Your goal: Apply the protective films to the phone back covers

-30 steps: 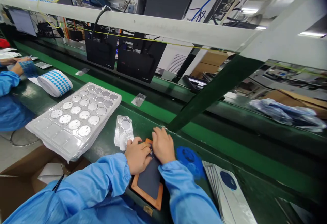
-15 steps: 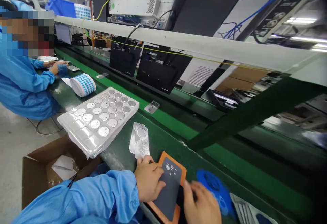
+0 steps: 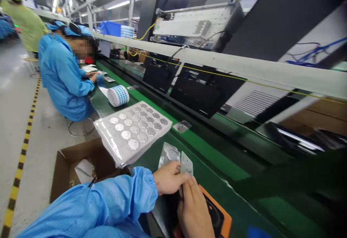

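Directions are reckoned from the left hand (image 3: 169,182) and the right hand (image 3: 195,212), with 12 o'clock lying up the picture; at 12 o'clock the way is blocked by metal plates (image 3: 168,154), which lie just beside the fingers; at 10 o'clock passage is barred by a plastic tray (image 3: 132,133) of metal discs, and a cardboard box (image 3: 81,169) is set lower down near its edge at 9 o'clock; at 8 o'clock the way is taken up by the left sleeve (image 3: 94,205); at 4 o'clock an orange pad (image 3: 217,212) is met just beside the right hand; room for passage is left at 2 to 3 o'clock over the green bench (image 3: 222,169), with a white rail (image 3: 217,62) standing well beyond it.
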Demonstrator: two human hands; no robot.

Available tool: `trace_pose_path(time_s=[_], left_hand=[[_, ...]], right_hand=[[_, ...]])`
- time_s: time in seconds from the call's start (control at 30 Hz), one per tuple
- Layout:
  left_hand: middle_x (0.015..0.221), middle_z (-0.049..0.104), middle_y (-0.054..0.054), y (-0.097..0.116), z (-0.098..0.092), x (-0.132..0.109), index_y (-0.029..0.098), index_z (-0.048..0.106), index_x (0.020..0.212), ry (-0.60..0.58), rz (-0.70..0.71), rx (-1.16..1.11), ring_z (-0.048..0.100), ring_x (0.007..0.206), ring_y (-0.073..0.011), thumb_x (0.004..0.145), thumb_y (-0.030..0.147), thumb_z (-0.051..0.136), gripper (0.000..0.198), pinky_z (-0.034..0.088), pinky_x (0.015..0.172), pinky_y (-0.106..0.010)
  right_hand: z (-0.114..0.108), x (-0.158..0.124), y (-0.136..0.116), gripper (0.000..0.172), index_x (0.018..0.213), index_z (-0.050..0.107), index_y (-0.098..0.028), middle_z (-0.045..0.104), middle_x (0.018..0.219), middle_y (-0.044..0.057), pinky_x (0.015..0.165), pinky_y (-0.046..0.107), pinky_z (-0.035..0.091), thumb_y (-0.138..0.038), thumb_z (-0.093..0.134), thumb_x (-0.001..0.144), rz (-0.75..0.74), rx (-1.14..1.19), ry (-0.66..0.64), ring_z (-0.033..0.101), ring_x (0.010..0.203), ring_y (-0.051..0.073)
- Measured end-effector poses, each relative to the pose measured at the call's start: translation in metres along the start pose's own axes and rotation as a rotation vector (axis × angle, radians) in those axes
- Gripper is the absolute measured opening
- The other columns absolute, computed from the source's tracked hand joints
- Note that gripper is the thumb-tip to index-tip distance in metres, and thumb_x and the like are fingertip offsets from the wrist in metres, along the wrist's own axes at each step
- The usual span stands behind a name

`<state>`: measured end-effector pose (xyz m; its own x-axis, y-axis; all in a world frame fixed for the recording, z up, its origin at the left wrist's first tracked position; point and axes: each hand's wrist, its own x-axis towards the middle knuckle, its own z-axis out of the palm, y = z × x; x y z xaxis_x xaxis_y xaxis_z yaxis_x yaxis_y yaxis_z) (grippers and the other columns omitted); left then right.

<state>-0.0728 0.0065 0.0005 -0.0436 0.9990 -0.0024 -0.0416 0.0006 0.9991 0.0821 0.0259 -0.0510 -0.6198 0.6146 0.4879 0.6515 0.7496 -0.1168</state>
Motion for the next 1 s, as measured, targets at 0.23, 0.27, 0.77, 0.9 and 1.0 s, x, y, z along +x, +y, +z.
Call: trace_pose_path(time_s=[0.23,0.27,0.77,0.9,1.0], left_hand=[[0.112,0.066,-0.007,0.040,-0.158,-0.038,0.021,0.064,0.104,0.542,0.301,0.828,0.056,0.112,-0.0235,0.087,0.027,0.058,0.019,0.041,0.104,-0.040],[0.113,0.065,-0.008,0.044,-0.184,-0.041,0.020,0.064,0.104,0.558,0.223,0.963,0.055,0.114,-0.0240,0.088,0.027,0.057,0.019,0.039,0.106,-0.040],[0.112,0.059,-0.009,0.035,-0.210,0.020,0.023,0.070,0.076,0.171,-0.120,1.159,0.040,0.120,-0.0390,0.045,0.033,0.086,0.037,0.033,0.100,-0.055],[0.090,0.061,-0.007,0.046,-0.211,0.013,0.018,0.062,0.077,0.182,-0.090,0.979,0.053,0.100,-0.0301,0.062,0.033,0.077,0.026,0.044,0.086,-0.044],[0.077,0.058,-0.003,0.049,-0.182,-0.003,0.018,0.054,0.087,0.139,-0.018,0.731,0.058,0.076,-0.0187,0.084,0.040,0.058,0.022,0.048,0.070,-0.032]], right_hand=[[0.033,0.044,-0.013,0.061,0.136,0.053,-0.013,0.046,0.148,0.017,0.106,0.063,0.034,-0.054,0.040,0.093,0.006,-0.161,-0.277,0.040,0.136,0.039],[0.033,0.043,-0.015,0.064,0.138,0.052,-0.013,0.045,0.149,0.016,0.107,0.061,0.034,-0.057,0.040,0.092,0.024,-0.151,-0.283,0.038,0.138,0.038],[0.034,0.045,0.000,0.040,0.115,0.066,-0.015,0.057,0.136,0.016,0.107,0.052,0.039,-0.044,0.050,0.092,0.085,0.034,-0.157,0.049,0.129,0.033],[0.025,0.050,0.000,0.033,0.109,0.068,-0.016,0.061,0.131,0.017,0.107,0.053,0.041,-0.038,0.052,0.091,0.099,0.162,-0.070,0.052,0.127,0.032],[-0.001,0.046,-0.012,0.039,0.124,0.061,-0.018,0.057,0.137,0.014,0.111,0.051,0.040,-0.036,0.056,0.089,0.071,0.345,0.012,0.049,0.132,0.029]])
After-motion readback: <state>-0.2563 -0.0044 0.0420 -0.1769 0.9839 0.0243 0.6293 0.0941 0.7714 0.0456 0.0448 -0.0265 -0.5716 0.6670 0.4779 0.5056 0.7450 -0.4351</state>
